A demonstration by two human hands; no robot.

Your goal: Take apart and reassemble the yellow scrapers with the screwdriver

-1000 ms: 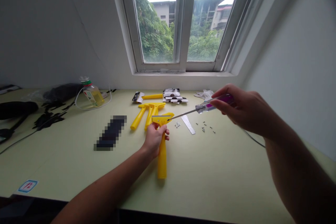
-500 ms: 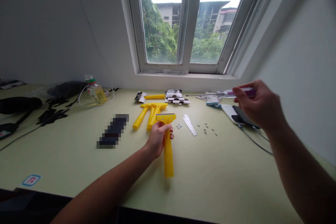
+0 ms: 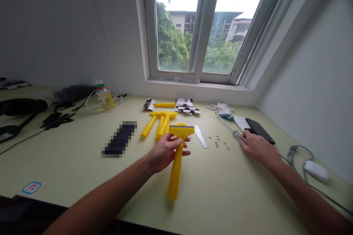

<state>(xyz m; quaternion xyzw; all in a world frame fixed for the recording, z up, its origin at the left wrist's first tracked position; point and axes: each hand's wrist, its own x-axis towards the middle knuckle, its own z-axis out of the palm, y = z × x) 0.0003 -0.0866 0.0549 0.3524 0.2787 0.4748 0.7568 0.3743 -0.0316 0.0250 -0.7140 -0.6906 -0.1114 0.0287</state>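
Observation:
My left hand (image 3: 165,152) grips a yellow scraper (image 3: 176,169) just below its wide head, with the handle slanting down toward me. Two small screws show in the head, and a grey strip runs along its top edge. Low over the right side of the table, my right hand (image 3: 260,150) has its fingers around the clear and purple handle of a screwdriver (image 3: 224,123), whose shaft points away to the left. Between the hands lie a pale flat strip (image 3: 200,137) and several loose screws (image 3: 217,143). Small nuts (image 3: 190,137) are partly hidden behind the scraper.
More yellow scrapers (image 3: 149,126) lie behind my left hand. Packaging cards (image 3: 187,107) and a glove (image 3: 220,108) are near the wall. Phones (image 3: 259,129) and cables sit at right. A bottle (image 3: 104,99) stands at back left, beside black items.
My right hand has come down from above the phones to the tabletop with the screwdriver. The scraper in my left hand has tilted and moved slightly right. The view has shifted a little.

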